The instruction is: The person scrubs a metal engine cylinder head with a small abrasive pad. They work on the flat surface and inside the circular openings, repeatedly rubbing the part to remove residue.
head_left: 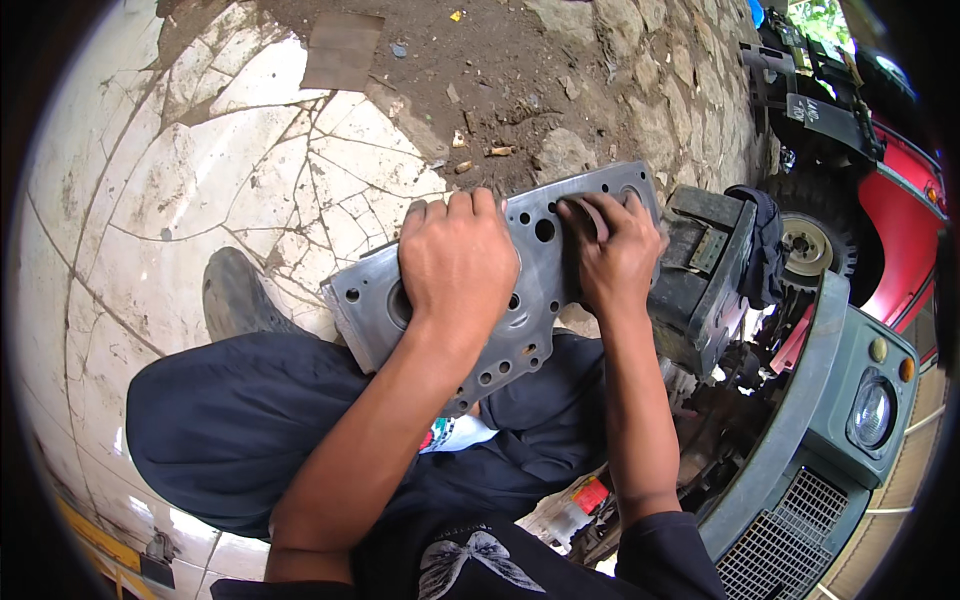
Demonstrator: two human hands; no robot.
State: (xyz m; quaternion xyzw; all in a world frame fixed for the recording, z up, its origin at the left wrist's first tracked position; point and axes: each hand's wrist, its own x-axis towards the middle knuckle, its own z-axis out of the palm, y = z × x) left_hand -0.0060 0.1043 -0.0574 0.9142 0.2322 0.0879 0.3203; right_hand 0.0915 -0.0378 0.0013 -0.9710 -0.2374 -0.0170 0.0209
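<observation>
A flat grey metal cylinder head (550,270) with many round holes lies tilted across my lap. My left hand (458,255) presses on its left part, with the fingers closed over the far edge. On the right part of the same face rests my right hand (615,250). Its fingers are bent and pressed together, and what they hold, if anything, I cannot make out. Both palms are hidden, and my left hand covers part of a large round opening in the cylinder head.
To the right stand a dark box (690,265) with a black cloth (762,245), and a green vehicle front (835,400) with a headlamp and mesh grille. Farther back is a red vehicle (895,230). Broken white tiles (180,200) cover the left, bare soil (470,70) the far side.
</observation>
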